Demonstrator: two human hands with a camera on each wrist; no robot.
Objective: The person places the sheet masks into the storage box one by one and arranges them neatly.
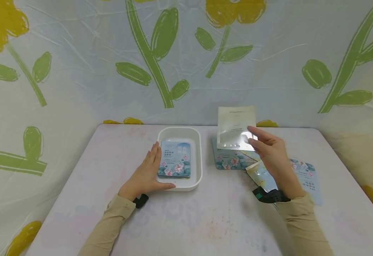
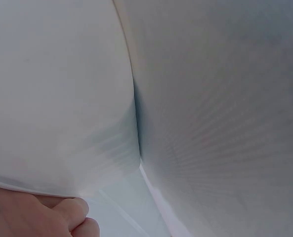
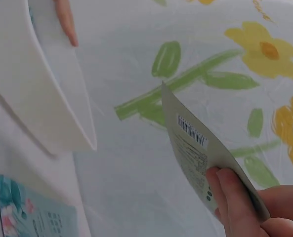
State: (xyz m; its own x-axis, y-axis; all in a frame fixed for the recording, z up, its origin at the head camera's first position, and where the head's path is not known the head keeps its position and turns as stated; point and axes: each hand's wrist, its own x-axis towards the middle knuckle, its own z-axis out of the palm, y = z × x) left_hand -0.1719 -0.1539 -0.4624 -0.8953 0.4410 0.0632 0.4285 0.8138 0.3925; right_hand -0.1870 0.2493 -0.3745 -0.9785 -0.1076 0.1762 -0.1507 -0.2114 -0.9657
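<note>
Pinching the cream sachet (image 1: pixel 232 128) by its right edge, our right hand (image 1: pixel 275 156) holds it right of the white tray (image 1: pixel 179 134), which our straight-fingered left hand (image 1: pixel 144 175) touches.

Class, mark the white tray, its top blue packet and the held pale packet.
White tray (image 1: pixel 196 156), head view: right interior.
Top blue packet (image 1: pixel 175 159), head view: printed front.
Pale packet (image 1: pixel 236 126), head view: middle of face.
</note>
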